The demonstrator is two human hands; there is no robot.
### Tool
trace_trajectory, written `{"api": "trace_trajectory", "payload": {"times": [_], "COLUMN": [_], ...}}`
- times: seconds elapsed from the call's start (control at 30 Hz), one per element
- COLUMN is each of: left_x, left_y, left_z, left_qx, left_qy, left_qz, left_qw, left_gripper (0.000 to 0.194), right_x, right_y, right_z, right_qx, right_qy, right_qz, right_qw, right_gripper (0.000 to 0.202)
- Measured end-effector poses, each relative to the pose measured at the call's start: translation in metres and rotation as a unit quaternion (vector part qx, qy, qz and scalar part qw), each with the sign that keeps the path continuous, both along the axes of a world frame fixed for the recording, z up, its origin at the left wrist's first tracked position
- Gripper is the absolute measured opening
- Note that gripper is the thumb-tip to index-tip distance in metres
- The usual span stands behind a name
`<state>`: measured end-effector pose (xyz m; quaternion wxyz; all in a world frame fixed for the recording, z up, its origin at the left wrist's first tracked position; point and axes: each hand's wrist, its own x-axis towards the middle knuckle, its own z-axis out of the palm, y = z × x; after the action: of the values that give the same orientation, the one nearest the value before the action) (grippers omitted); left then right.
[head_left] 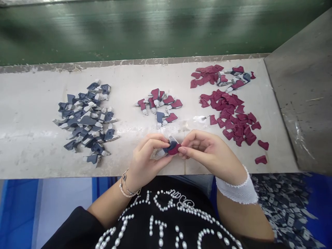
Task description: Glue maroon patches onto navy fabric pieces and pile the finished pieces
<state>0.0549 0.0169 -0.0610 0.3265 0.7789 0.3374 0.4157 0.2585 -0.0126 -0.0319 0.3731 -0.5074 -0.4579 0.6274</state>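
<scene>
My left hand (149,154) is closed on a small blue-grey and white plastic part (171,141) near the table's front edge. Against that part lies a maroon piece (174,148), pinched between the thumb and fingertips of my right hand (204,148). Whether the maroon piece is seated in the blue-grey part I cannot tell. Just beyond my hands is a small group of blue-grey and white parts with maroon pieces on them (168,100). Loose maroon pieces (228,110) spread to the right. A heap of blue-grey and white parts (88,121) lies at the left.
A green wall (155,31) runs behind the white table (31,138), and a metal panel (303,90) closes its right end. A blue bin of blue-grey and white parts (285,204) sits below at right. Another blue bin (18,207) stands below at left.
</scene>
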Motion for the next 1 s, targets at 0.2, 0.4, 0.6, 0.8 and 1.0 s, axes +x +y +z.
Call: {"api": "trace_trajectory", "payload": {"times": [0.2, 0.4, 0.6, 0.8, 1.0], "left_x": [0.001, 0.000, -0.004, -0.007, -0.007], "left_y": [0.000, -0.001, -0.001, -0.004, -0.006], "left_z": [0.002, 0.004, 0.006, 0.007, 0.006], "left_qx": [0.072, 0.023, -0.042, -0.017, -0.008], "left_qy": [0.010, -0.031, -0.070, -0.073, -0.068], "left_qz": [-0.018, -0.042, -0.072, -0.061, -0.053], "left_qw": [0.997, 0.998, 0.994, 0.995, 0.996], "left_gripper": [0.030, 0.031, 0.033, 0.031, 0.031], "right_x": [0.001, 0.003, 0.001, -0.002, -0.006], "right_y": [0.002, 0.003, 0.003, -0.002, -0.007], "right_z": [0.001, 0.004, 0.008, 0.015, 0.015], "right_qx": [0.007, 0.023, 0.043, 0.088, 0.120], "right_qy": [-0.011, -0.034, 0.021, -0.034, -0.105], "right_qz": [0.021, 0.040, 0.101, 0.085, 0.084], "right_qw": [1.000, 0.998, 0.994, 0.992, 0.984], "right_gripper": [0.016, 0.018, 0.014, 0.012, 0.009]}}
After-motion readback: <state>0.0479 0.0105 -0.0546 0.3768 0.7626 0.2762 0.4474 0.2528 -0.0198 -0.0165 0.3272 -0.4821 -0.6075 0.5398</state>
